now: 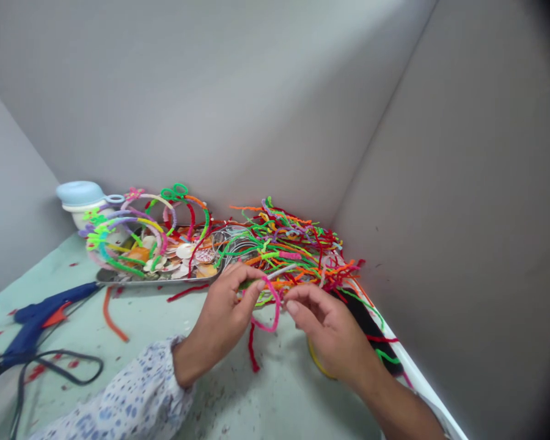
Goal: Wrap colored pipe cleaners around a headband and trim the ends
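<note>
My left hand (pixel 224 311) pinches one end of a pink pipe cleaner (pixel 273 305) that curves in a loop between both hands. My right hand (pixel 327 327) pinches the other side of the same loop with fingertips pressed together. A dark red pipe cleaner (pixel 252 351) hangs down from the loop toward the table. Just beyond my hands lies a tangled heap of coloured pipe cleaners (pixel 297 247). A yellow ring (pixel 318 363) shows partly under my right hand.
A metal tray (pixel 156 278) at the back left holds pipe-cleaner headbands (pixel 137 232) and round decorated pieces. A blue glue gun (pixel 41 318) with a black cord lies at the left. A pale blue lidded container (pixel 82 198) stands in the corner. Grey walls enclose the green table (pixel 266 397).
</note>
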The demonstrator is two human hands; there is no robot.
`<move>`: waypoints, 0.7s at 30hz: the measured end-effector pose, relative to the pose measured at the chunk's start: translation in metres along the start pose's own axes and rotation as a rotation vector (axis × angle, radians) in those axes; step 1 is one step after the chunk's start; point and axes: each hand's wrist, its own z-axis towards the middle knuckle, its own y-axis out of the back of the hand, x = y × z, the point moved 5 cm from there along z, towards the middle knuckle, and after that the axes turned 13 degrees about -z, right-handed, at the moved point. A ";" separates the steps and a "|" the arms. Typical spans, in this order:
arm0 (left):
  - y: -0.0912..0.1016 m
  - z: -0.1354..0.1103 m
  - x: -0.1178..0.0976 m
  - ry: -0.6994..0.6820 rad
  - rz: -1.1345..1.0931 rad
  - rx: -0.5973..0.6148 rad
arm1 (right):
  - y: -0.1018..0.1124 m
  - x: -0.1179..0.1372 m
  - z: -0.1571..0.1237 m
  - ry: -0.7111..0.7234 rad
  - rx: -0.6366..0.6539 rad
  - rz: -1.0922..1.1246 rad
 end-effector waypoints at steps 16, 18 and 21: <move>0.002 0.003 -0.002 0.072 -0.044 -0.006 | 0.015 0.006 -0.003 0.067 -0.135 -0.099; -0.001 0.002 -0.003 0.117 -0.086 0.029 | 0.017 0.007 -0.003 0.212 -0.294 -0.274; -0.007 0.000 -0.004 0.163 -0.155 0.106 | 0.015 0.018 -0.012 0.560 -0.517 -0.603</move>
